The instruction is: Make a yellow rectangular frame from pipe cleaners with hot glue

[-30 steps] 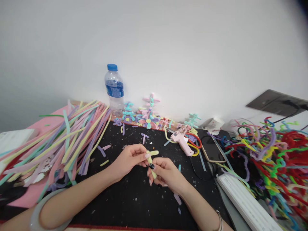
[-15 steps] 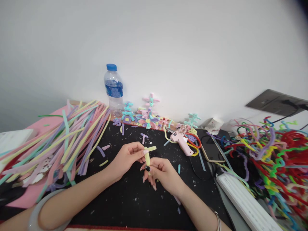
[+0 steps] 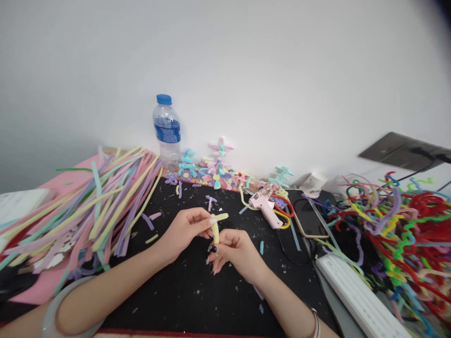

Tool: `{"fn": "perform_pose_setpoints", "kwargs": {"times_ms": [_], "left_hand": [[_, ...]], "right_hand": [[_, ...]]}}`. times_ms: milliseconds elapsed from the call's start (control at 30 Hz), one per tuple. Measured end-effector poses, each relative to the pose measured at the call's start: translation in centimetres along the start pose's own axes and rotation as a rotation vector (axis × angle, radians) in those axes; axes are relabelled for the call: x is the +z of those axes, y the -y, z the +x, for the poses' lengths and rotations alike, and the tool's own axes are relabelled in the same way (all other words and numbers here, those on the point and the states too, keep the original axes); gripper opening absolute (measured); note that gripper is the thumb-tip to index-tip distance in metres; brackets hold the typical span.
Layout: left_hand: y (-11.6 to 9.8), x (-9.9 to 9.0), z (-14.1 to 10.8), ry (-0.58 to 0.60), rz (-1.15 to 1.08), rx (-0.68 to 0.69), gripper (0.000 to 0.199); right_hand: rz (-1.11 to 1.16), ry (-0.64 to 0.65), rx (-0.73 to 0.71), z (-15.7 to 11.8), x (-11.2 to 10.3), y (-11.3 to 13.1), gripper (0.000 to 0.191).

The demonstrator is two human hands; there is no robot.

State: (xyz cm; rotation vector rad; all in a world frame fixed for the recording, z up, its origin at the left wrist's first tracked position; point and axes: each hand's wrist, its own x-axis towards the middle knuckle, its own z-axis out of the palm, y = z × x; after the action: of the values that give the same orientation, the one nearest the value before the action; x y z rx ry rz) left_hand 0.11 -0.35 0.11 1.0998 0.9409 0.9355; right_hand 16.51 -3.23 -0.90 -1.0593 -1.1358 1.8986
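My left hand (image 3: 188, 233) pinches a short pale-yellow pipe cleaner (image 3: 222, 217) where it meets a second strip that hangs down, the two forming a bent or T-like shape. At the lower end of the hanging strip, the dark-nailed fingers of my right hand (image 3: 241, 257) are closed on it. The exact joint is hidden behind my left thumb. Just beyond my hands, a small purple T-shaped pipe cleaner piece (image 3: 210, 202) lies on the black mat (image 3: 190, 300).
Long pastel pipe cleaners (image 3: 116, 202) spread at left, with a tangle of bright ones (image 3: 405, 244) at right. Along the wall stand a water bottle (image 3: 167, 136) and fuzzy flowers (image 3: 216, 180). A pink glue gun (image 3: 266, 210), phone (image 3: 313, 220) and power strip (image 3: 355, 286) lie at right.
My right hand's fingers have shifted slightly up and left and curled in more at the strip's lower end. My left hand stays nearly still.
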Motion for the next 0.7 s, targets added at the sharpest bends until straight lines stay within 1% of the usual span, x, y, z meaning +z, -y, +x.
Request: {"fn": "perform_pose_setpoints", "kwargs": {"times_ms": [100, 200, 300, 400, 500, 600, 633, 700], "left_hand": [[-0.2, -0.4, 0.2, -0.052, 0.007, -0.034, 0.019], [-0.3, -0.6, 0.4, -0.084, 0.060, -0.043, 0.021], [-0.3, -0.7, 0.5, -0.077, 0.097, -0.036, 0.026], [-0.3, -0.8, 0.5, -0.059, 0.091, -0.026, 0.032], [-0.5, -1.0, 0.6, -0.122, 0.121, 0.038, 0.030], [-0.6, -1.3, 0.7, -0.178, 0.246, 0.124, 0.032], [-0.6, -1.3, 0.7, -0.168, 0.277, 0.136, 0.034], [-0.5, -1.3, 0.7, -0.092, 0.302, 0.129, 0.036]], "right_hand": [[-0.069, -0.058, -0.059, 0.0, -0.2, -0.1, 0.019], [-0.177, -0.124, -0.108, -0.2, -0.3, 0.0, 0.019], [-0.252, -0.201, -0.138, -0.2, -0.3, 0.3, 0.024], [-0.254, -0.273, -0.160, -0.2, -0.4, 0.6, 0.025], [-0.270, -0.337, -0.177, -0.2, -0.6, 0.8, 0.026], [-0.291, -0.369, -0.150, -0.2, -0.6, 0.9, 0.024], [-0.294, -0.366, -0.138, -0.1, -0.6, 0.8, 0.024], [-0.303, -0.349, -0.133, -0.1, -0.5, 0.7, 0.025]]}}
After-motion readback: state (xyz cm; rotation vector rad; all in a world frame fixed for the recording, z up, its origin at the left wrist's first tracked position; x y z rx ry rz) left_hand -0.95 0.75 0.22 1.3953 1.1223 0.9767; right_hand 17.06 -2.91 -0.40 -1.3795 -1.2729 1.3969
